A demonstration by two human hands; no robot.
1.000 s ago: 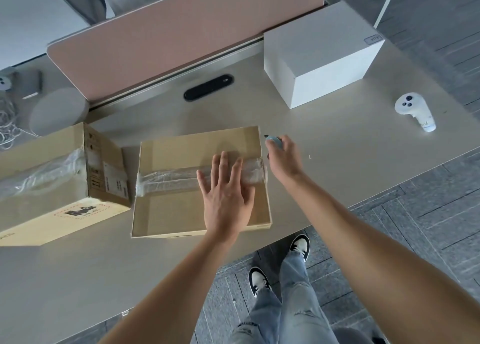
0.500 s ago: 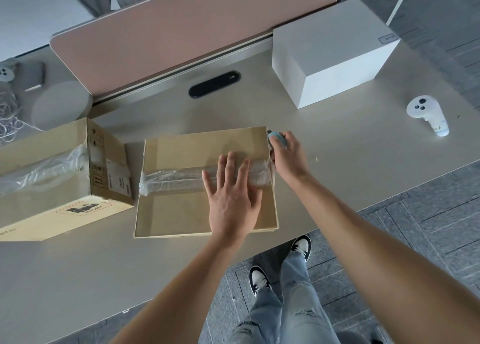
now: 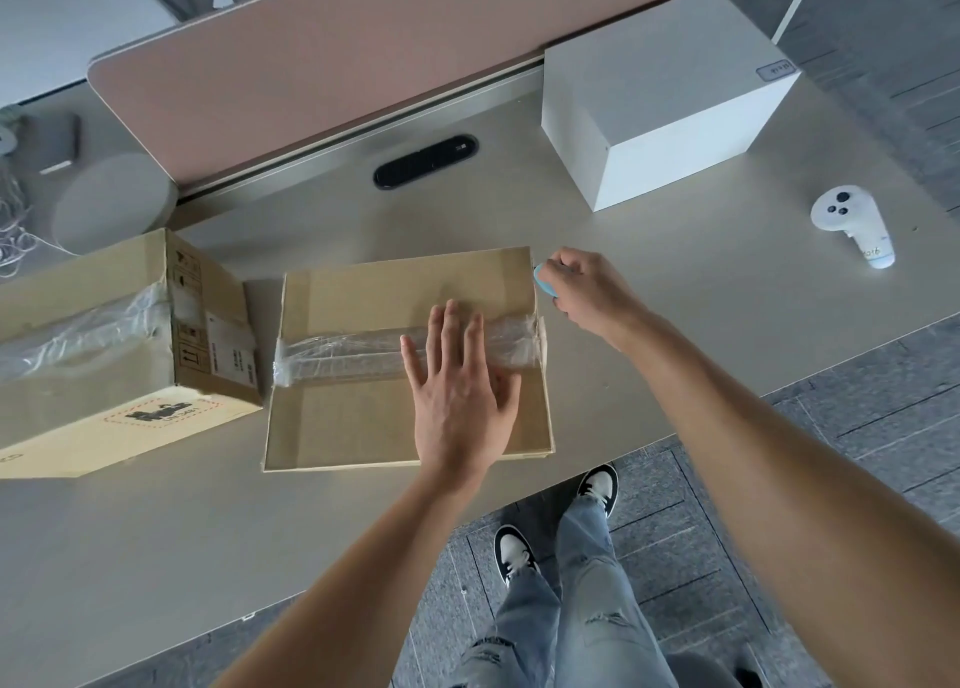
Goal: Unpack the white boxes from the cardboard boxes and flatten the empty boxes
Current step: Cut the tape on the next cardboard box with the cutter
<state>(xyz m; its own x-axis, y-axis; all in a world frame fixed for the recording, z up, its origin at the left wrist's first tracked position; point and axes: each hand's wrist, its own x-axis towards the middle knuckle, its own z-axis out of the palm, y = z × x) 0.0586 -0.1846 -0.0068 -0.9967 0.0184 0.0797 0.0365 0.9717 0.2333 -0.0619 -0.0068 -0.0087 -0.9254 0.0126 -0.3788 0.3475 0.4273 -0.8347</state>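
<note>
A cardboard box (image 3: 358,417) lies in front of me on the desk, sealed across its top with a strip of clear tape (image 3: 343,352). My left hand (image 3: 460,391) presses flat on its right half, fingers spread over the tape. My right hand (image 3: 582,289) grips a small light-blue cutter (image 3: 543,277) at the box's far right corner. A second taped cardboard box (image 3: 119,344) stands to the left. A white box (image 3: 670,94) sits at the back right of the desk.
A pink divider panel (image 3: 363,58) runs along the back of the desk, with a black cable slot (image 3: 426,161) before it. A white handheld controller (image 3: 852,224) lies at the right. A grey round object (image 3: 111,209) and cables sit at back left. The desk edge runs close below the box.
My right hand with the blue cutter has stayed at the box's right edge, shifting slightly along it toward the far corner. My left hand stays pressed on the box top.
</note>
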